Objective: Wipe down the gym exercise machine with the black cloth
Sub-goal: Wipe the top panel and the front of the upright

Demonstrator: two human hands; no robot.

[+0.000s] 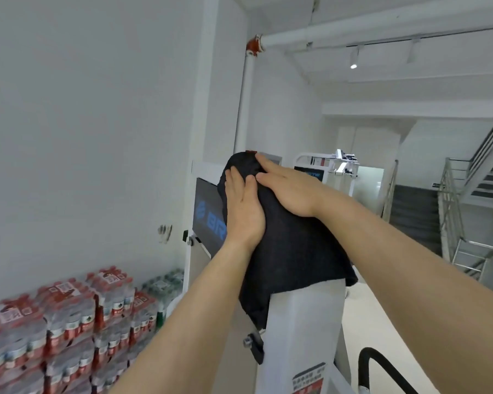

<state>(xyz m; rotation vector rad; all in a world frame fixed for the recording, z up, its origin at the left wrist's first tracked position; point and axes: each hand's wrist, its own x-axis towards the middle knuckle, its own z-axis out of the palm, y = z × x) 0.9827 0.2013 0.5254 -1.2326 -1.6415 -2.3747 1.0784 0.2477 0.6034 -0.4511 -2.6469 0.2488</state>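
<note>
The black cloth point(291, 251) is draped over the top of the white gym machine column point(302, 336) in the middle of the view. My left hand point(244, 206) lies flat on the cloth's left side with straight fingers pointing up. My right hand point(288, 186) presses flat on the cloth's top and right side, fingers reaching to the far end. The cloth hangs down over the column's upper edge and hides the machine's top. A dark panel with blue lettering point(208, 220) on the machine shows left of the cloth.
Stacked packs of bottled water point(63, 325) fill the lower left against the white wall. A black curved handle point(382, 371) sits lower right. Another white machine point(336, 169) stands behind, and a metal staircase point(473, 194) rises at the right.
</note>
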